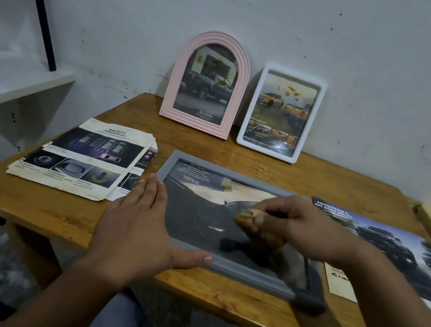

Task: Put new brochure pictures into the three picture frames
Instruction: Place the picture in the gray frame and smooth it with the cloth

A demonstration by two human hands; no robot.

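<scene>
Frames: grey frame (pixel 229 225) lies flat, face up, at the table's (pixel 29 199) front edge; pink frame (pixel 207 82) and white frame (pixel 280 113) lean on the wall behind, each with a truck picture inside.
Left hand (pixel 137 224): flat, fingers straight, pressing along the grey frame's left rail, thumb on the near rail. Holds nothing.
Right hand (pixel 281 222): over the glass, fingers bunched on a small tan thing; blurred, cannot tell what it is.
Brochures: safety sheets (pixel 83 157) left of the grey frame, worn edges; truck spread (pixel 400 253) to the right, touching or just beside the frame.
Step (guess): working the grey frame's front; picture swap looks not yet finished there.
Handling, frame: rigid rails, probably light, and the front pane looks glossy, so likely slippery and prone to crack or smudge. Grip the rails on two opposite sides, not the pane. The near right corner overhangs the table edge, so it could tip.
Handling, paper: thin, floppy, creases easily. Lift by an edge, both hands.
</scene>
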